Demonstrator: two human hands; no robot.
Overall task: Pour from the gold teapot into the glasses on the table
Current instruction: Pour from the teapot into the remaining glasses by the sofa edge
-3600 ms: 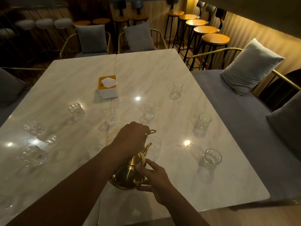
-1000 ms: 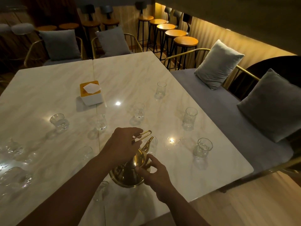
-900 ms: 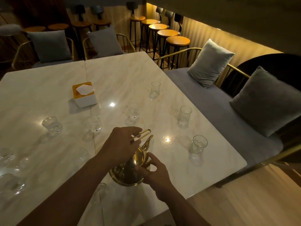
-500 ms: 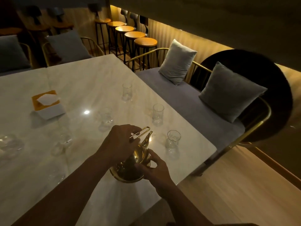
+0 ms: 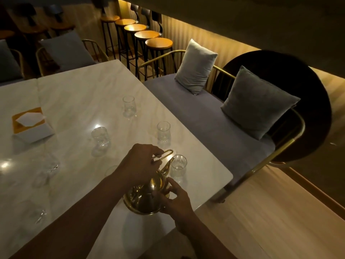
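The gold teapot (image 5: 147,196) is tilted above the white marble table (image 5: 78,94), its spout right at the rim of a clear glass (image 5: 178,166) near the table's right edge. My left hand (image 5: 139,165) grips the teapot's thin handle from above. My right hand (image 5: 174,200) holds the teapot's round body with curled fingers. More glasses stand beyond: one (image 5: 163,132) by the right edge, one (image 5: 128,106) farther back, one (image 5: 99,136) toward the middle. Dim glasses lie at the left (image 5: 49,168). I cannot see any liquid flowing.
A white tissue box (image 5: 30,124) with an orange top sits at the left. A grey bench (image 5: 205,124) with two cushions runs along the table's right side, with a gold rail. Bar stools (image 5: 147,36) line the far wall. Wooden floor lies at the lower right.
The view has swung right along the table. Both hands have carried the teapot to the glass near the right edge, and its spout now sits at that glass's rim.
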